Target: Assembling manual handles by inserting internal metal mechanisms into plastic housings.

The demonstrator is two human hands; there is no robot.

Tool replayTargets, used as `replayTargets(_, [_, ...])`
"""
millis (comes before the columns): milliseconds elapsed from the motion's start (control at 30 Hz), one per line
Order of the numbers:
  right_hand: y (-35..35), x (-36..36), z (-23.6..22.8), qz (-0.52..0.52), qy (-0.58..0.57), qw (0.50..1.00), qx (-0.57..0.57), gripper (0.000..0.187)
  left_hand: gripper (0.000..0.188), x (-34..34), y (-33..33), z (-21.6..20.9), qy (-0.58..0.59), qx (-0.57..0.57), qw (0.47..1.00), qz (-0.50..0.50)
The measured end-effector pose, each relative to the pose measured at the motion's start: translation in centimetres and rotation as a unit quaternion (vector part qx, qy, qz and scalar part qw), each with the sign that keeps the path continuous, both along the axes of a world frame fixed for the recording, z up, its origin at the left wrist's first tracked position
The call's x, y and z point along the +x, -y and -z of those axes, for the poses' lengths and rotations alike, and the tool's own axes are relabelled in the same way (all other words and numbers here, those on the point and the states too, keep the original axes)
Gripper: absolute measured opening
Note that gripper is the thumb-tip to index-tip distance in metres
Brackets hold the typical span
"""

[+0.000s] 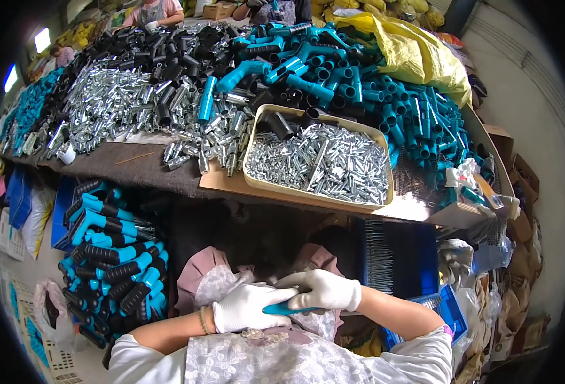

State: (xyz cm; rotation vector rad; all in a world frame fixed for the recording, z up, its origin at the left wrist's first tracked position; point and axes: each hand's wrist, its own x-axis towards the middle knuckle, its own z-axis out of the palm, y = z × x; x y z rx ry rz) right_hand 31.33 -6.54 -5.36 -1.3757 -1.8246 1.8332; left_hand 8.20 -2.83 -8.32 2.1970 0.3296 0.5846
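Both my hands, in white gloves, are close together low over my lap. My left hand (249, 308) is closed, its fingers stretching across a teal plastic tool handle (282, 308). From the other side my right hand (326, 291) has its bent fingers around the same handle, overlapping the left fingertips. Only a short teal strip of it shows; the gloves hide the rest. Left of my lap is a heap of pistol-shaped teal-and-black handles (119, 259). Beyond my hands, on the bench, stands a cream tray (314, 197) full of small metal pins and fittings (343, 163).
Teal tubes (416, 118), black sleeves (189, 48) and metal sockets (106, 99) are heaped across the bench. A yellow sack (416, 54) lies at the back right. Blue bins (413, 256) with metal rods stand right of my lap. Other people (154, 13) are at the far side.
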Motion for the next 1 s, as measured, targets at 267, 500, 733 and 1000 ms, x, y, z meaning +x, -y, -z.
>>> replayTargets(267, [-1.8, -0.3, -2.4, -0.036, 0.102, 0.977, 0.186, 0.050, 0.042, 0.8, -0.3, 0.9, -0.002, 0.051, 0.997, -0.055])
replayTargets(500, [-6.6, 10.8, -6.9, 0.345, 0.417, 0.696, 0.471, 0.012, 0.049, -0.9, -0.6, -0.7, -0.007, 0.002, 0.995, -0.099])
replayTargets(733, [-8.5, 11.1, -6.5, 0.311, 0.448, 0.693, 0.472, 0.013, 0.047, -0.9, -0.5, -1.0, -0.007, -0.020, 0.992, -0.122])
replayTargets(1000, [-3.5, 0.0, -6.0, 0.094, 0.152, 0.882, 0.436, 0.010, 0.034, -3.1, -1.3, -0.1, -0.048, 0.045, 0.984, -0.167])
